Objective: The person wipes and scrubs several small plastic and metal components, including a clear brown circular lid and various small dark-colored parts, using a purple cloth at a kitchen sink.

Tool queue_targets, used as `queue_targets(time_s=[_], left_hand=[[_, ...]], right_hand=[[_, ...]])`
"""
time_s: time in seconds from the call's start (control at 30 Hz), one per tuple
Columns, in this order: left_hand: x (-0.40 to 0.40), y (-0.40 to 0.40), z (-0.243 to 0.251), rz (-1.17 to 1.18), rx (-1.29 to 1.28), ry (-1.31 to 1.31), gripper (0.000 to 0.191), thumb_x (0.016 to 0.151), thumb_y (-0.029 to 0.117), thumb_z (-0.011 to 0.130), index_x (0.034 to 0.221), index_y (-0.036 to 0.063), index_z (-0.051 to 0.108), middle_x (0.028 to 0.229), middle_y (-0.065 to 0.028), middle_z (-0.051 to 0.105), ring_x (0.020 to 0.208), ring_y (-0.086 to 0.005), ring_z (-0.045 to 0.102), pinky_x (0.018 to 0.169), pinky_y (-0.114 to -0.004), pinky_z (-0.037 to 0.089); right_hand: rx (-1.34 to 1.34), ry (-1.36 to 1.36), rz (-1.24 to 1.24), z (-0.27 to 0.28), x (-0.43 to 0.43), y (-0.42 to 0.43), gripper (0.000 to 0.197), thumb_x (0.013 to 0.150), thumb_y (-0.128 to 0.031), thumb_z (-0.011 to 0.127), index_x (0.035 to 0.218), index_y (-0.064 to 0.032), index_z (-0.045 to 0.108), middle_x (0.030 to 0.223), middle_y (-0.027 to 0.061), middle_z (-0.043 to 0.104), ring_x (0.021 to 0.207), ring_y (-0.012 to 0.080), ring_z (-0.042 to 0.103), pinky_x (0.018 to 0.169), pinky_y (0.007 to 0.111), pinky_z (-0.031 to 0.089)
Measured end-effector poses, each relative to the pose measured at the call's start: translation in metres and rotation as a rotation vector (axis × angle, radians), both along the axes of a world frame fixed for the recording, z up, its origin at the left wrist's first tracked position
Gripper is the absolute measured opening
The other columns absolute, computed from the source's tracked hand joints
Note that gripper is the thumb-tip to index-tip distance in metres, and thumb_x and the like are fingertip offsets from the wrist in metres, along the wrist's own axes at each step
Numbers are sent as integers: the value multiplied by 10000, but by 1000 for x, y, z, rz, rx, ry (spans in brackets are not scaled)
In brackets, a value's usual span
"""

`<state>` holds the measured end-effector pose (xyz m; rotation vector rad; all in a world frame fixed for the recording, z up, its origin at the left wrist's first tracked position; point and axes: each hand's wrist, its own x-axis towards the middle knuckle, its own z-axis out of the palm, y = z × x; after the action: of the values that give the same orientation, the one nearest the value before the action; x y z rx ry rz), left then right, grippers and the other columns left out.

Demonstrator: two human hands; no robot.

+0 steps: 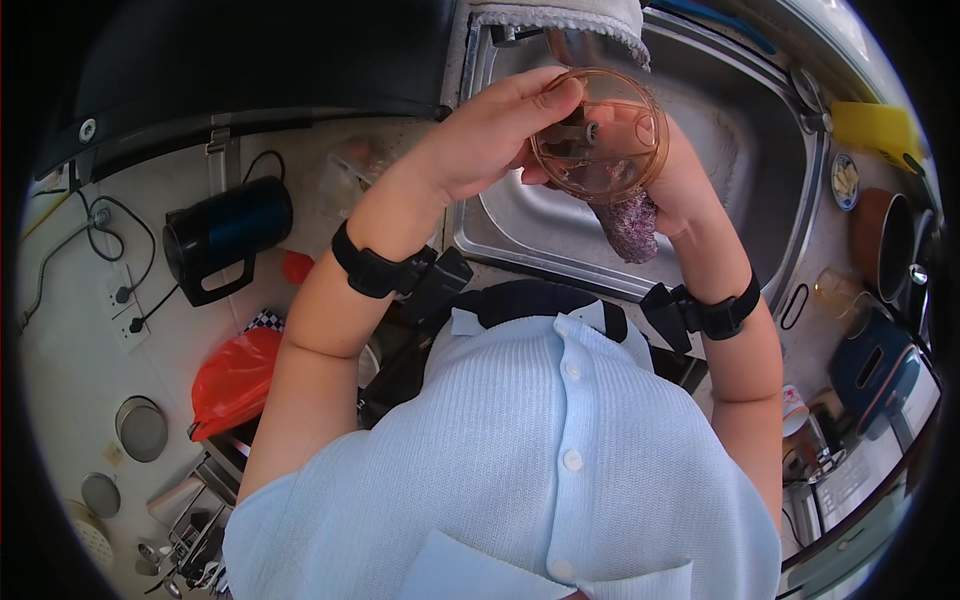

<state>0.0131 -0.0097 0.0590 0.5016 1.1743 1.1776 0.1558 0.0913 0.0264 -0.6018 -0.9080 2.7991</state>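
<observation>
A round, see-through amber glass vessel (pixel 600 171) is held up over the stainless steel sink (pixel 517 240), its circular rim facing me. My left hand (pixel 510 124) grips its left side, thumb over the rim. Behind and to the right of the glass is my right hand (pixel 671 169), its fingers partly visible through the wall. A mottled purple-grey scrubbing cloth (pixel 628 231) hangs below the vessel, against the right palm. How far the cloth reaches behind the glass is hidden.
A white towel (pixel 570 13) hangs over the sink's far edge, above another amber transparent item (pixel 566 49). Left are an electric kettle (pixel 229 240) and a red plastic bag (pixel 236 382). On the right stand a brown pan (pixel 874 240), a small dish (pixel 845 182) and a glass cup (pixel 836 292).
</observation>
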Motion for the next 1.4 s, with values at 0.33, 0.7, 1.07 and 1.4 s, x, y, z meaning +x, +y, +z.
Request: queue_targets(time_s=[0.33,0.7,1.07,1.4], left_hand=[[-7,-15,-40,140,89,-375,331,912,374,380,1046,89,481,950,-9,535,772,-144,570,550,-289,457],[-10,-9,-86,182,220,-862,251,856,338,442,917,118,546,981,-52,551,925,-238,507,836,-384,376],[-4,-10,-96,12,278,-1028,325,800,431,493,813,107,508,783,-60,455,754,-225,460,754,-347,342],[-19,-19,-85,255,137,-888,255,782,259,430,886,46,527,816,-89,481,749,-236,474,746,-369,404]], right_hand=[[40,-90,-18,4,-5,-5,148,825,-110,526,889,20,559,811,85,612,681,128,595,615,250,483],[25,-263,-274,-37,2,10,78,797,-82,522,850,-26,536,688,13,521,580,90,505,535,222,424],[98,-202,-242,-16,-6,8,98,804,-104,551,853,-19,559,715,11,541,617,74,510,542,206,409],[181,-127,-126,-12,-32,6,128,809,-100,575,871,12,568,737,64,600,594,122,591,545,246,469]])
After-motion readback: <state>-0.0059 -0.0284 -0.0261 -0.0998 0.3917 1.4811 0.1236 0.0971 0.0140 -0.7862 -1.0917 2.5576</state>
